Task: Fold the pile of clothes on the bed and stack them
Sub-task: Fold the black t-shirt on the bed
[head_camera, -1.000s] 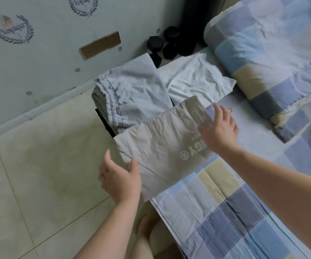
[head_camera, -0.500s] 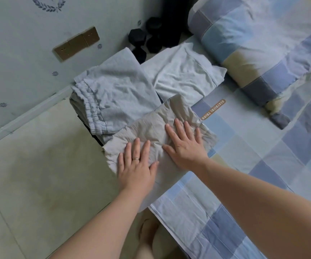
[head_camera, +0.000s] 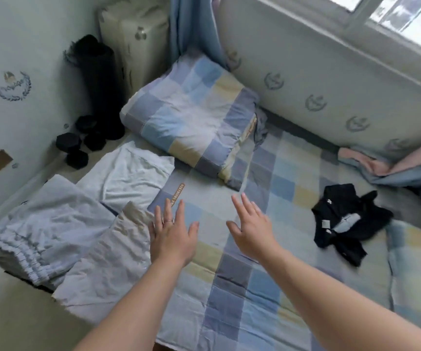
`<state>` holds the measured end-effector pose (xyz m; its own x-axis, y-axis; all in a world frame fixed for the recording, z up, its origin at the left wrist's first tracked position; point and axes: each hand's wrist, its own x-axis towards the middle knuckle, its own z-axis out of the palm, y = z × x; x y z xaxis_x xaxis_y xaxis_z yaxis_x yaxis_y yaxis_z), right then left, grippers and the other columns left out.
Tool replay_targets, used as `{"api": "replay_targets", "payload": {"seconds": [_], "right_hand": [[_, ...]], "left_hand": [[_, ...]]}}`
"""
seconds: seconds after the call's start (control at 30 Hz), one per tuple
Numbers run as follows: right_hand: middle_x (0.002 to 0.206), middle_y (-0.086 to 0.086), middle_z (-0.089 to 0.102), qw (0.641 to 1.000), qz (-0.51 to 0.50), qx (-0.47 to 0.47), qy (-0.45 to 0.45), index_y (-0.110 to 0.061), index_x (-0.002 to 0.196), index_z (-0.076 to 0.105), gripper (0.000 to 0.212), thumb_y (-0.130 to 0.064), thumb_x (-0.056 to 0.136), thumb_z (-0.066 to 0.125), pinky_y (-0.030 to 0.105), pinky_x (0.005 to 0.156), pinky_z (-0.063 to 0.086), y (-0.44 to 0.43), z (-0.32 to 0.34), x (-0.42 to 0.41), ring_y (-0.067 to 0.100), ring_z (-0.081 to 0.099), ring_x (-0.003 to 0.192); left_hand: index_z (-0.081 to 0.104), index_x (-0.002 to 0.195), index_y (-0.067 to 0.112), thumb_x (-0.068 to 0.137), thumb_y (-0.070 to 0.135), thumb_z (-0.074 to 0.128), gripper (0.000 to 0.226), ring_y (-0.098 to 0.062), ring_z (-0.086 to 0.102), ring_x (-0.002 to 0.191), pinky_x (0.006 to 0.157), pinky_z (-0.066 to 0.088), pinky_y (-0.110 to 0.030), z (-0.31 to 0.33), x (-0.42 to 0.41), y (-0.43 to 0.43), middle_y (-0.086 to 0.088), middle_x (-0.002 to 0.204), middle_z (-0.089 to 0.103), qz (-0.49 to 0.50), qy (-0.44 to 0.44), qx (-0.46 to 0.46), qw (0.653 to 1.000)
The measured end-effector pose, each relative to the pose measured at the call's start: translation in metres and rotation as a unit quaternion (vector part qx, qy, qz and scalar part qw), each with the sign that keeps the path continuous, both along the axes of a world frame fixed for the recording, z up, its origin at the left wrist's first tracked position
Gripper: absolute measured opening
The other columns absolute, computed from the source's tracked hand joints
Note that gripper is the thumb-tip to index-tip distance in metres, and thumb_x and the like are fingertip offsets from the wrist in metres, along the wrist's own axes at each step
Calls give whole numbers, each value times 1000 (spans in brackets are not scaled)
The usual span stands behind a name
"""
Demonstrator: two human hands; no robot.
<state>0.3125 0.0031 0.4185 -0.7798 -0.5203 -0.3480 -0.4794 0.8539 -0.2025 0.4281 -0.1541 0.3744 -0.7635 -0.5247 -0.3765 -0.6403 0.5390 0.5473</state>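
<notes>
The left grip (head_camera: 171,236) is open, with its fingers straight and spread and a ring on one finger, and it holds nothing. It is over the checked bed sheet (head_camera: 242,312), just at the right edge of the folded beige garment (head_camera: 108,254); I cannot tell if it touches it. The right grip (head_camera: 251,229) is near it at three o'clock, also open with spread fingers, holding nothing.

The beige garment lies at nine o'clock from the left grip, at the edge of the bed. Touching it at ten o'clock is a folded grey-blue garment (head_camera: 50,229) with an elastic waistband, and at eleven o'clock is a folded white garment (head_camera: 128,176). An unfolded black garment (head_camera: 346,221) lies well apart, at three o'clock from the right grip. A folded checked quilt (head_camera: 191,122) is at twelve o'clock.
</notes>
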Motion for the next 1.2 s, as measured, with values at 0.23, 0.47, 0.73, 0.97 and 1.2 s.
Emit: {"api": "replay_targets", "payload": {"seconds": [0.23, 0.47, 0.73, 0.97, 1.2], "right_hand": [[168, -8, -4, 984, -166, 2, 59, -39, 159, 1, 69, -48, 103, 39, 53, 122, 9, 134, 67, -18, 21, 3, 155], [168, -9, -4, 953, -288, -34, 87, -39, 159, 1, 70, -47, 102, 40, 54, 121, 6, 295, 100, -27, 20, 1, 154], [168, -9, -9, 938, -337, -14, 83, -37, 159, -4, 68, -49, 103, 34, 54, 122, 6, 528, 94, -56, 22, -2, 155], [167, -10, -13, 938, -345, -13, 32, -39, 158, -7, 69, -51, 103, 33, 54, 123, 6, 654, 71, -74, 21, -4, 155], [167, -10, -12, 934, -355, -25, 3, -38, 158, -7, 70, -51, 103, 34, 52, 123, 7, 694, -11, -111, 21, -1, 155]], "left_hand": [[0, 161, 35, 104, 54, 29, 67, -21, -19, 153, 123, -7, -48, 91, -107, 93, 1, 168, -16, -183, 106, -31, 977], [2, 160, 39, 103, 57, 30, 66, -20, -16, 154, 124, -4, -47, 143, -171, 245, 5, 169, -11, -322, 147, -71, 933], [-2, 159, 41, 104, 57, 27, 65, -21, -18, 154, 125, -5, -47, 145, -216, 454, 6, 168, -14, -428, 130, -131, 885], [-2, 159, 42, 104, 56, 29, 65, -23, -16, 154, 125, -3, -48, 113, -237, 560, 5, 168, -12, -461, 62, -157, 871], [0, 160, 40, 103, 57, 30, 66, -25, -13, 155, 125, -1, -50, 30, -296, 578, 1, 169, -8, -474, 2, -187, 861]]}}
